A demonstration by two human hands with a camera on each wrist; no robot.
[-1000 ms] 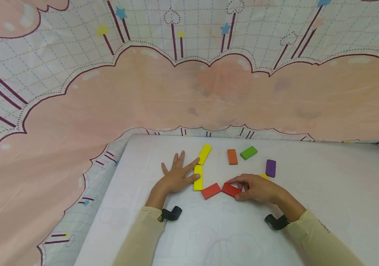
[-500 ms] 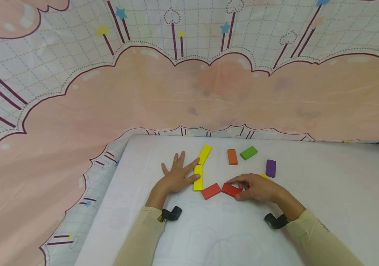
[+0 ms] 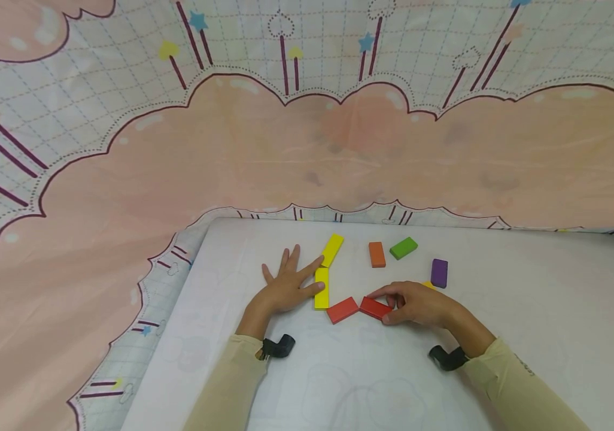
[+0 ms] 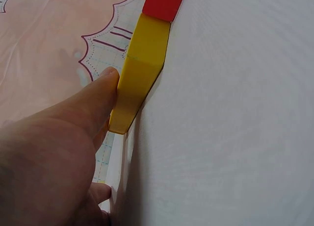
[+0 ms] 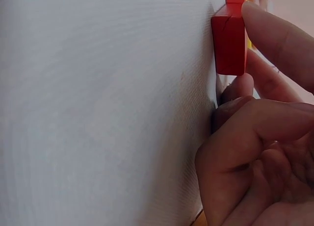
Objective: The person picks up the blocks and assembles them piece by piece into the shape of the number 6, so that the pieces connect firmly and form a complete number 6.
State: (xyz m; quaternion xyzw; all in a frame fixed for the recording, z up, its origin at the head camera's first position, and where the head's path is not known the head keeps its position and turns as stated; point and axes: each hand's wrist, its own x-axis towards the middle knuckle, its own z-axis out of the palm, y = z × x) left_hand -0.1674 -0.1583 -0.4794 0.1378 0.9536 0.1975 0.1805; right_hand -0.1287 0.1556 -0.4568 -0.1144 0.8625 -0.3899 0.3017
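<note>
My left hand [image 3: 285,288] lies with fingers spread on the white surface. Its thumb touches a yellow block [image 3: 321,299], and the index fingertip reaches a second yellow block [image 3: 333,246] set at an angle beyond. In the left wrist view, the thumb lies against the side of the yellow block [image 4: 142,54]. A red block [image 3: 342,310] meets the nearer yellow one at its corner. Beside it, my right hand [image 3: 420,304] holds another red block [image 3: 376,308] between thumb and index finger. That red block [image 5: 230,42] stays on the surface in the right wrist view.
Farther back lie an orange block [image 3: 377,254], a green block [image 3: 403,248] and a purple block [image 3: 438,273]. A yellow-orange block [image 3: 428,285] is mostly hidden behind my right hand. Patterned cloth [image 3: 307,155] rises behind the white table [image 3: 528,299].
</note>
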